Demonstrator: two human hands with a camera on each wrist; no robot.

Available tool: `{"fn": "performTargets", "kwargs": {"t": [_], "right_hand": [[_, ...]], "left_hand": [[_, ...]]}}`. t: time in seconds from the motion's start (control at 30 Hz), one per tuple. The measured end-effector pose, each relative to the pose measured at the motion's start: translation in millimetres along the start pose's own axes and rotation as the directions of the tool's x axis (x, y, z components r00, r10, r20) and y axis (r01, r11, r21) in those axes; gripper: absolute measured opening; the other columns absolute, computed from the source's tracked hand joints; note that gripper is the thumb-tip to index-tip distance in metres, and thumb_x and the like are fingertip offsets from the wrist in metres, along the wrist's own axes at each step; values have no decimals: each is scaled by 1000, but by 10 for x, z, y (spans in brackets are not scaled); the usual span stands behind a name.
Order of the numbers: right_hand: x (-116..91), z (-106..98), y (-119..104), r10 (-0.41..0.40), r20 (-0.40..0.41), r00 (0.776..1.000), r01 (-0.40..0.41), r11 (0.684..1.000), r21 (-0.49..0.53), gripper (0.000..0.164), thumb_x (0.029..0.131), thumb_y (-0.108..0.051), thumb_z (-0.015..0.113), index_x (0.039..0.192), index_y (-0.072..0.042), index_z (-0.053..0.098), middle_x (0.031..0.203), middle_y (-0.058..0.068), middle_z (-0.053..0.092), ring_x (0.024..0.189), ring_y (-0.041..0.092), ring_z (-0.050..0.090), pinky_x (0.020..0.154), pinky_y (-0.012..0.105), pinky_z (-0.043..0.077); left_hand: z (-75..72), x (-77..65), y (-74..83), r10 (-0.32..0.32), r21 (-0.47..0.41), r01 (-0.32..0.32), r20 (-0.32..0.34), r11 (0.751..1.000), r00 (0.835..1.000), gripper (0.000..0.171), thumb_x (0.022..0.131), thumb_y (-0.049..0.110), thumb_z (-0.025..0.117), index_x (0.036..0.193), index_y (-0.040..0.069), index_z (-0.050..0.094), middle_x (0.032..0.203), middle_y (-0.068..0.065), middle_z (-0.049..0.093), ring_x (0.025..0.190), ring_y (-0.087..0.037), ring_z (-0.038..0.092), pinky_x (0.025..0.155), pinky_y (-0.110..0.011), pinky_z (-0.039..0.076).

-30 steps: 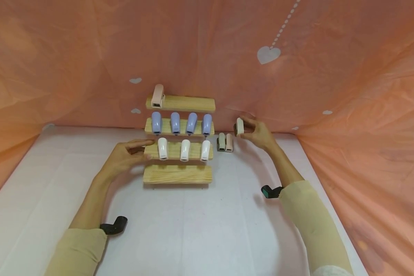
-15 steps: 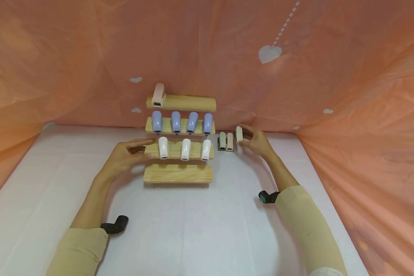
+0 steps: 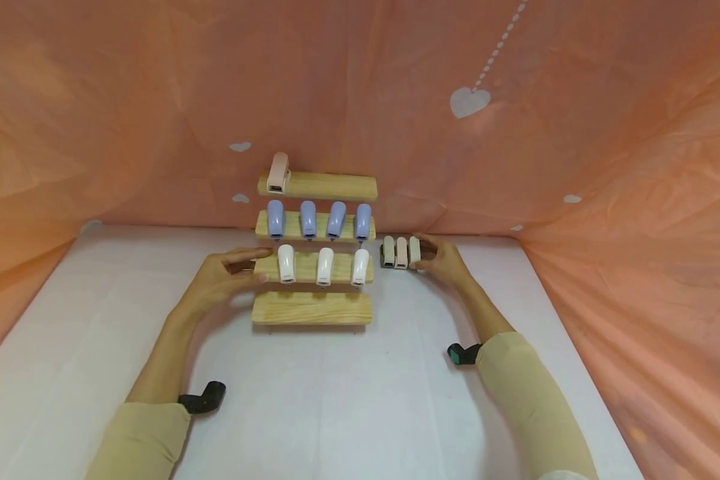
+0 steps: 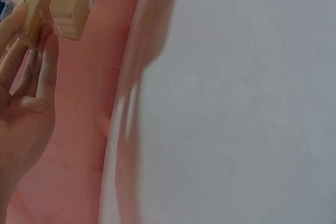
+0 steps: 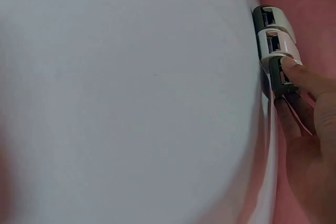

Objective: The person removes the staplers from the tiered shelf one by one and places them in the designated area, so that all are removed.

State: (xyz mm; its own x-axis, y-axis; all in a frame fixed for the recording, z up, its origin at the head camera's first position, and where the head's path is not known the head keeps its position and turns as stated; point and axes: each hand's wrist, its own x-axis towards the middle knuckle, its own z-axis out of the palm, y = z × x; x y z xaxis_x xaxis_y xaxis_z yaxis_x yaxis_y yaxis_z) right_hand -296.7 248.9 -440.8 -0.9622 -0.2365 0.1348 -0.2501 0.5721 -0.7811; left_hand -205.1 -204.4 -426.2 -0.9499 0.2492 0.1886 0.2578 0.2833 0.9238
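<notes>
My right hand [image 3: 447,262] grips a pale green mini stapler [image 3: 415,253] at the right end of a short row on the table. In the right wrist view, the thumb lies on the front of this dark-based stapler [image 5: 283,80]. A pink stapler [image 3: 401,253] stands beside it, then another green stapler [image 3: 388,251]. My left hand [image 3: 221,279] holds the left end of a tiered wooden stand [image 3: 312,309], thumb and fingers on either side of a board. White staplers [image 3: 324,267] stand on that board, several purple staplers [image 3: 308,219] above, and one pink stapler [image 3: 279,173] on top.
Behind the stand hangs an orange-pink sheet [image 3: 348,80] with pale hearts, which also closes off both sides. A white cloth covers the table [image 3: 348,407]. Each forearm wears a black wrist camera [image 3: 204,398].
My right hand has brought the green stapler left and down, from the air beside the row to its right end. The left hand keeps its hold on the stand.
</notes>
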Motion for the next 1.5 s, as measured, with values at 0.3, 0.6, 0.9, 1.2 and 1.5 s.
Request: {"fn": "performTargets", "kwargs": {"t": [0.3,0.6,0.9,1.2,1.5], "right_hand": [[-41,57,49,9,7,1000,-9,1000,23,70,79,-1,82,141,-2,52,131,23,60,117,36,61,99,41,50],[-71,-31,-86,-8,-8,1000,7,997,-77,71,83,-10,81,145,-4,48,135,19,58,123,34,57,106,41,45],[1,-176,-446,-146,-79,986,147,989,12,58,85,-5,78,138,0,57,133,20,61,122,36,57,104,47,45],[2,-168,-1104,-340,-82,937,346,935,78,50,85,7,72,132,14,55,129,32,57,121,47,54,103,57,43],[9,-108,-1495,-412,-136,901,418,908,19,43,87,1,73,126,13,60,124,30,62,116,43,58,102,53,46]], "left_hand": [[12,-31,9,-8,-2,8,-4,1000,1000,51,87,20,79,133,5,63,140,-14,56,112,-10,58,89,-15,50],[30,-36,0,-7,-28,7,0,1000,1000,50,88,17,78,133,3,63,139,-15,56,112,-11,59,89,-16,50],[14,-22,-14,15,-7,-15,-10,1000,1000,49,88,16,78,133,3,63,137,-15,58,110,-8,59,88,-16,50],[-29,-4,33,-1,4,1,-18,1000,1000,50,87,15,78,133,3,63,138,-14,58,108,-5,59,89,-14,49],[-9,-3,34,4,1,-4,3,1000,1000,50,88,15,78,134,2,62,139,-17,56,109,-5,59,90,-14,48]]}}
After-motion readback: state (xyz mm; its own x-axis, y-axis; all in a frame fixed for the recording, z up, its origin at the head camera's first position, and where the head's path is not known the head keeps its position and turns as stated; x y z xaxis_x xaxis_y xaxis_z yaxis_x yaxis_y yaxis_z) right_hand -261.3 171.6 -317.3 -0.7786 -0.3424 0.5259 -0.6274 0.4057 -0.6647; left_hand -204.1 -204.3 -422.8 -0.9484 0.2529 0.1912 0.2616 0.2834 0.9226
